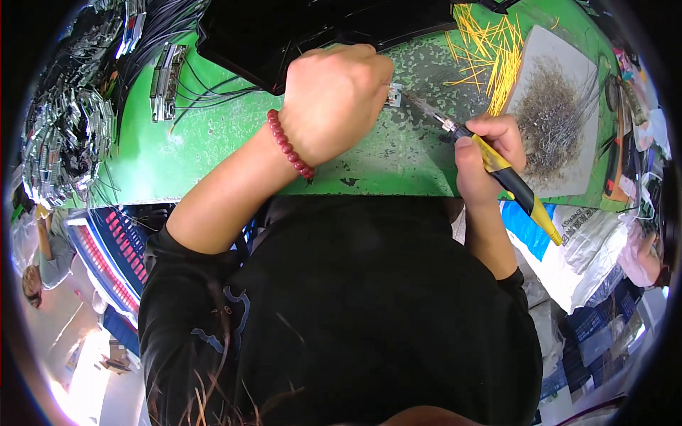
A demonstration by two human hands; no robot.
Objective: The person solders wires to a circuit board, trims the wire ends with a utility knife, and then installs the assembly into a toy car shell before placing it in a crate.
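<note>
A yellow and black soldering iron [513, 179] is gripped in my right hand [494, 153], thumb and fingers wrapped near its front collar. Its metal tip points left, close to a small white-and-metal part [395, 95] at the fingertips of my left hand [337, 99]. That hand is closed, knuckles up, and its fingers hide most of what they pinch. Whether the iron's tip touches the part I cannot tell. A red bead bracelet [287, 147] circles my left wrist.
Thin yellow sticks or wires [490, 53] lie on the green bench [227, 135], beside a grey board [586, 92] heaped with dark scraps. At the left are piled metal parts [67, 135] and a metal strip piece [168, 82] with black wires. A black casing [241, 42] stands at the back.
</note>
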